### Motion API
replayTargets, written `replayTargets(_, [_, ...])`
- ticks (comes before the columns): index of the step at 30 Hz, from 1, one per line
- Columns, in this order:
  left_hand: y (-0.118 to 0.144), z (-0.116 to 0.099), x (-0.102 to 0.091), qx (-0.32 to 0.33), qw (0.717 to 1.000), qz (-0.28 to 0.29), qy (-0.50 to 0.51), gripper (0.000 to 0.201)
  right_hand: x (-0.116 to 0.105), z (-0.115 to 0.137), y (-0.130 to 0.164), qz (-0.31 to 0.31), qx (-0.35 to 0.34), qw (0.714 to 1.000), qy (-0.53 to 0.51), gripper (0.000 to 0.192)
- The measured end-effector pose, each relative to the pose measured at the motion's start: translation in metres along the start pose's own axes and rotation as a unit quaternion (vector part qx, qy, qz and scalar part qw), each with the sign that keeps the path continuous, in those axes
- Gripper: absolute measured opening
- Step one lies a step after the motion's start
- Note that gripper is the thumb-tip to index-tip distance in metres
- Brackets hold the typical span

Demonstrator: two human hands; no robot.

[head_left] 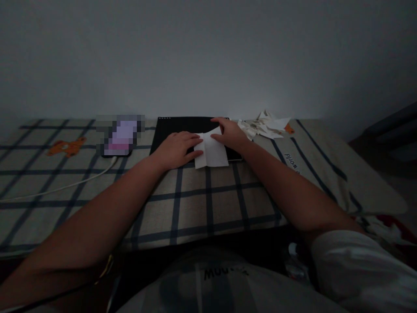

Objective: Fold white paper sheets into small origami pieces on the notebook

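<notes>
A creased white sheet of paper (213, 154) lies over the front edge of a black notebook (190, 124), its upper right corner lifted. My left hand (177, 150) rests palm down on the notebook, its fingers stretched out over the paper's left edge. At the other side, my right hand (233, 134) has its thumb across the front of the paper and its index finger reaching out above. The raised corner sits between that thumb and the other fingers, which are partly hidden.
Torn white paper scraps (267, 126) are piled right of the notebook. To the left lies a phone (122, 137), its screen lit and blurred, with a white cable (81, 180) plugged in. A checked cloth (195, 204) covers the table, which meets a grey wall (208, 56).
</notes>
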State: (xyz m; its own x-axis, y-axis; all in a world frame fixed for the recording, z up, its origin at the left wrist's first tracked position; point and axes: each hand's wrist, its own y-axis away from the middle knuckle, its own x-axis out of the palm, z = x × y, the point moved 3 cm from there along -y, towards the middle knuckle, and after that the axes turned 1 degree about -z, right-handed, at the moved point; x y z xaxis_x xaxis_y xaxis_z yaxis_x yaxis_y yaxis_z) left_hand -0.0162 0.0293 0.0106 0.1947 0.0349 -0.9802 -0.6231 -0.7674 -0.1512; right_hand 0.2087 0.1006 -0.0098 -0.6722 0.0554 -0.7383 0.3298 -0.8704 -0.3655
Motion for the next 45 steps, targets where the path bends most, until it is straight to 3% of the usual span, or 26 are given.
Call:
replayTargets(8, [0.002,0.005,-0.002,-0.052,0.998,-0.006,-0.047,0.057,0.0,-0.003,-0.001,-0.003,0.02,0.988,-0.156,0.055])
replayTargets(19, [0.003,0.011,-0.002,-0.048,0.998,-0.002,-0.039,0.059,-0.006,0.016,0.007,0.075,-0.066,0.956,-0.277,0.042])
replayTargets(30, [0.003,0.015,-0.001,-0.047,0.999,0.0,-0.028,0.061,0.005,0.01,0.004,0.096,-0.094,0.976,-0.17,0.031])
replayTargets(39, [0.003,0.015,0.0,-0.035,0.999,0.01,-0.004,0.066,0.017,0.007,0.004,0.082,-0.178,0.977,-0.078,0.047])
replayTargets(45, [0.002,0.019,0.002,-0.035,0.999,0.011,-0.007,0.064,0.025,0.008,0.008,0.111,-0.183,0.977,0.008,0.049])
